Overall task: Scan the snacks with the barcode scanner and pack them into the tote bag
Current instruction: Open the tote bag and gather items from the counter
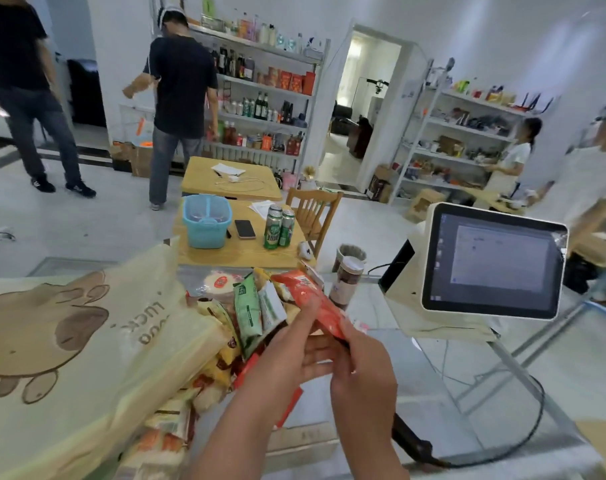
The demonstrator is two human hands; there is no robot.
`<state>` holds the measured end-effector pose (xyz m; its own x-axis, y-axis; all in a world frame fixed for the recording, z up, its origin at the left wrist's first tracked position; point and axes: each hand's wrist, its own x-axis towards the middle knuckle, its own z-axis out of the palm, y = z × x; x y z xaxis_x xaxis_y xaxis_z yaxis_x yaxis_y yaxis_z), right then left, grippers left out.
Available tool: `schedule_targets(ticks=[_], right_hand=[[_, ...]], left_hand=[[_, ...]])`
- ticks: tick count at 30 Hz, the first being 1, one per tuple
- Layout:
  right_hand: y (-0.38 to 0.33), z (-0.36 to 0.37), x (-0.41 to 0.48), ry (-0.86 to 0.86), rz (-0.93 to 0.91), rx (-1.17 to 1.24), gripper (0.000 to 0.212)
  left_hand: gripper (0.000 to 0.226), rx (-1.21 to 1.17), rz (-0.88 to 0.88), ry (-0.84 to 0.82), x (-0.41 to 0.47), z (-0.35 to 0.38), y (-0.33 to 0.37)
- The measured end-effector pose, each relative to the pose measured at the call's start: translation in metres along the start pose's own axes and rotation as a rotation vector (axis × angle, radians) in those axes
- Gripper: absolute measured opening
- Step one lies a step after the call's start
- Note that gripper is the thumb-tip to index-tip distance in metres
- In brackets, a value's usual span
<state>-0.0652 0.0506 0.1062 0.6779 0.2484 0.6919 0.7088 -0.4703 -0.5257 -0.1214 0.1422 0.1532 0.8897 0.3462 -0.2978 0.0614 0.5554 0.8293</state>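
While the glass desk (pixel 433 393) spans the lower frame, the cream tote bag (pixel 69 341) lies at nine o'clock and the checkout screen (pixel 492 261) stands at three o'clock. The snack pile (pixel 225 341) sits at centre. Toward five o'clock of it, the left hand (pixel 294 355) and right hand (pixel 363 375) both pinch the red snack packet (pixel 315 303).

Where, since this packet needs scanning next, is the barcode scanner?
Head view, bottom centre: the barcode scanner lies on the glass counter, close to the right hand, below the screen.
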Motion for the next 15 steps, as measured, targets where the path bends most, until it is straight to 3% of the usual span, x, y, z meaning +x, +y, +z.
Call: schedule_targets(ticks=[2,5,9,13,15], right_hand=[[-0.001,0.004,-0.010,0.046,-0.160,-0.061,0.034],[-0.004,0.007,-0.016,0.082,-0.278,-0.048,0.033],[-0.011,0.017,-0.023,0.077,-0.400,0.001,0.052],[-0.019,0.020,-0.026,0.107,-0.544,0.054,0.046],[-0.018,0.018,-0.022,0.119,-0.632,0.063,0.030]], left_hand=[[0.057,-0.078,-0.011,-0.018,-0.005,-0.003,0.000],[0.042,-0.251,-0.036,-0.022,-0.015,-0.010,-0.001],[0.027,-0.448,-0.045,0.028,-0.021,-0.022,-0.003],[0.027,-0.451,0.040,0.052,-0.023,-0.035,-0.004],[0.033,-0.405,0.098,0.058,-0.023,-0.037,-0.007]])
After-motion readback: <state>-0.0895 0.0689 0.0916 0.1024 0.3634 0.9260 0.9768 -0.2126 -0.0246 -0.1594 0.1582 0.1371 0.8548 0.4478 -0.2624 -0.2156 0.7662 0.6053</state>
